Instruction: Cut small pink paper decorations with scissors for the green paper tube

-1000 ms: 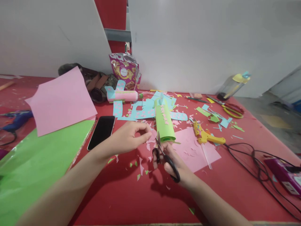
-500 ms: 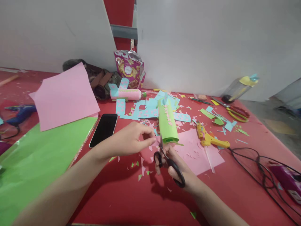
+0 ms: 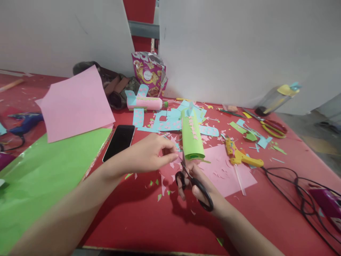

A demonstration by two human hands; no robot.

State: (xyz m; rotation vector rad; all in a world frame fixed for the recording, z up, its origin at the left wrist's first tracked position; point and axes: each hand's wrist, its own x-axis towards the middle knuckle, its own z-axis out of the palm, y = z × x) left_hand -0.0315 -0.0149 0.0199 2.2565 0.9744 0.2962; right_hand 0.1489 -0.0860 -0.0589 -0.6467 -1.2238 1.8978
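Note:
My right hand (image 3: 198, 186) holds a pair of black-handled scissors (image 3: 204, 195), its fingers through the loops and the blades pointing up and away from me. Close to the blades, my left hand (image 3: 154, 153) pinches a tiny piece of pink paper (image 3: 180, 158), mostly hidden by the fingertips. Just beyond lies a bottle-shaped tube wrapped in green paper (image 3: 192, 138), with a row of small pink cut-outs along its top. Behind it are light blue paper wings with pink spots (image 3: 170, 124). Pink and green paper snips (image 3: 160, 196) are scattered below my hands.
A yellow glue gun (image 3: 245, 159) with a black cable lies on pink paper (image 3: 221, 177) at right. Larger scissors (image 3: 274, 128) and a clear bottle (image 3: 274, 99) are farther back. A phone (image 3: 119, 142), pink sheets (image 3: 77, 105) and green paper (image 3: 53, 174) lie left; a pink-wrapped bottle (image 3: 149, 103) behind.
The view has shifted slightly, so the table's near edge shows more. Both hands stay close together at the scissors' blades, with little visible movement.

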